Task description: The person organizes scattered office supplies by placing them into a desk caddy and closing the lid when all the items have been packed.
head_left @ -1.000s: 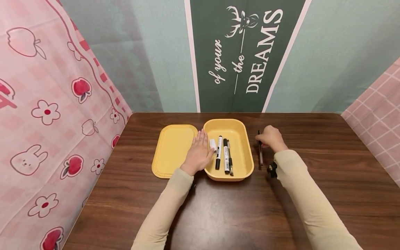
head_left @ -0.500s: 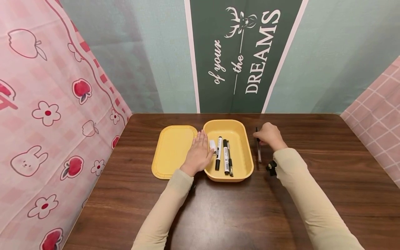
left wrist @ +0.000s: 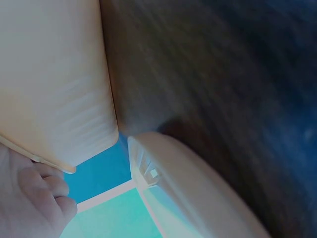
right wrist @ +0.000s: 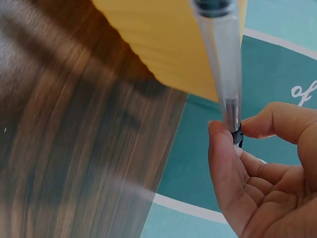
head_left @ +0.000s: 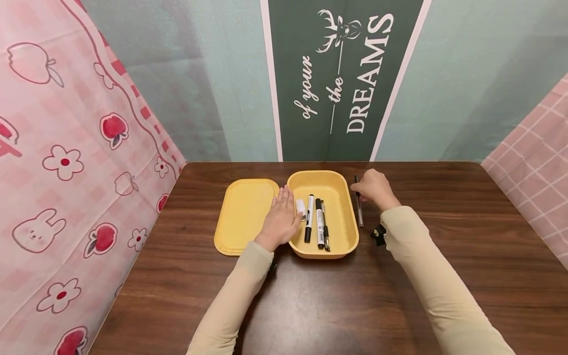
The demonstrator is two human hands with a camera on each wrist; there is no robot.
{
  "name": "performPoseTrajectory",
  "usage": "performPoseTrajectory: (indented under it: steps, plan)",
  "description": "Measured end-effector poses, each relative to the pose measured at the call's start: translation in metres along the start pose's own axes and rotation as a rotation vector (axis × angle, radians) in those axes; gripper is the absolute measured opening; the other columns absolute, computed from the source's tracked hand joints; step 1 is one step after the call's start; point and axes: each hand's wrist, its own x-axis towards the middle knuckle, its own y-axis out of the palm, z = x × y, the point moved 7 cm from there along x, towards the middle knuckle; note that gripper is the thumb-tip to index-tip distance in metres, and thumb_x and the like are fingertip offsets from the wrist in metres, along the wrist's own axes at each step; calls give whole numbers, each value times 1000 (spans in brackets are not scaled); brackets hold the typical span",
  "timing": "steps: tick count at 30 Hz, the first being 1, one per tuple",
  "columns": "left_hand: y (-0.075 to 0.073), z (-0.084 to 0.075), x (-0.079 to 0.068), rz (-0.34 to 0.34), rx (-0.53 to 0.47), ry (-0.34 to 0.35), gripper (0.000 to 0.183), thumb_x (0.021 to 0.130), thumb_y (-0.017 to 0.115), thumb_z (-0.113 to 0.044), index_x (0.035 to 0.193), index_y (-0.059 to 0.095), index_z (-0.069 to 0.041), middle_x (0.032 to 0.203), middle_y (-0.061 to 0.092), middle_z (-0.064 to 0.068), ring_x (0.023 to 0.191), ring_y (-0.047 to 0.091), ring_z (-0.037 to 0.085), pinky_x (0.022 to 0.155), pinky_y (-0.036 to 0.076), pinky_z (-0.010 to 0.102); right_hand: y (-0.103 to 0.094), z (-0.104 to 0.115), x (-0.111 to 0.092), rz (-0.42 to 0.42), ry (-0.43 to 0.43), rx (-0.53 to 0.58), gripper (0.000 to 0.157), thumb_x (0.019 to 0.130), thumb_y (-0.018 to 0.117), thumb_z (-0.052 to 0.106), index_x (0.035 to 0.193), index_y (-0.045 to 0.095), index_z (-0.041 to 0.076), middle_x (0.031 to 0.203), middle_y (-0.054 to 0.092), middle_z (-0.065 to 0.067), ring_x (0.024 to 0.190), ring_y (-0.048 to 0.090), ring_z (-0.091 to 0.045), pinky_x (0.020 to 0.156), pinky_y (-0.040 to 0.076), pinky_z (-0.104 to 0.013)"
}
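In the head view my left hand [head_left: 280,214] rests along the left rim of a yellow box [head_left: 323,255], fingers straight and together. Just outside the box's right wall, my right hand [head_left: 376,188] pinches a clear-barrelled pen with a dark end [head_left: 359,209] between thumb and fingers. The right wrist view shows the same pen [right wrist: 220,54] close up, with thumb and index finger at its far end. Inside the box lie a small white object [head_left: 301,209], two white markers with black ends [head_left: 309,217], and a black-gripped pen [head_left: 326,227].
A yellow lid [head_left: 244,217] lies flat left of the box. All of it stands on a brown wooden table [head_left: 319,305]. Behind hangs a green cloth with lettering [head_left: 346,88], and a pink patterned cloth [head_left: 80,187] covers the left side.
My right hand has moved left with the pen, bringing it closer to the box's right wall. My left hand has stayed on the rim.
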Motion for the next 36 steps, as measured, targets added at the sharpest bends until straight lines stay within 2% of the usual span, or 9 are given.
performPoseTrajectory:
  steps: [7,12,17,22,26,32,36]
  plan:
    - [1,1,1,10,-1,-10,71,107,31,-35,158,10,9,169,2,23,159,5,35,131,9,44,2,16,1,-5,-47,-16,45,87,59,14,45,45,17,41,53,0,44,61,-16,48,47,-24]
    - [1,1,3,-3,-2,-6,70,107,31,-35,158,11,10,169,3,24,159,6,36,131,10,44,4,29,1,-7,-59,-20,46,88,57,12,45,43,17,40,50,0,45,62,-15,49,49,-24]
    - [-1,0,3,-13,-3,-2,70,107,31,-34,157,14,11,168,5,26,159,7,37,130,12,46,13,38,3,30,-64,-33,46,89,57,10,46,43,16,43,54,-2,42,57,-11,47,47,-23]
    - [0,0,4,-7,-4,-7,70,107,31,-34,158,13,11,169,4,25,159,7,36,130,12,46,23,45,4,66,-65,-32,48,89,57,9,45,40,17,40,48,2,42,56,-12,47,40,-23]
    - [1,0,5,-8,-3,-10,70,107,31,-35,157,14,11,168,4,26,159,7,37,130,13,46,28,50,5,77,-69,-23,49,89,57,8,45,38,17,38,43,4,44,60,-17,48,44,-23]
    - [1,1,5,-4,-7,-18,71,107,32,-35,158,12,10,169,4,25,159,6,36,130,12,45,39,56,6,98,-64,-27,48,90,58,9,46,40,17,39,42,4,53,68,-25,48,44,-22]
    - [1,1,7,-3,-9,-20,71,107,31,-35,158,11,10,169,3,24,159,5,35,131,11,45,46,58,7,111,-59,-41,47,89,59,9,47,40,16,39,42,4,53,68,-24,48,45,-22]
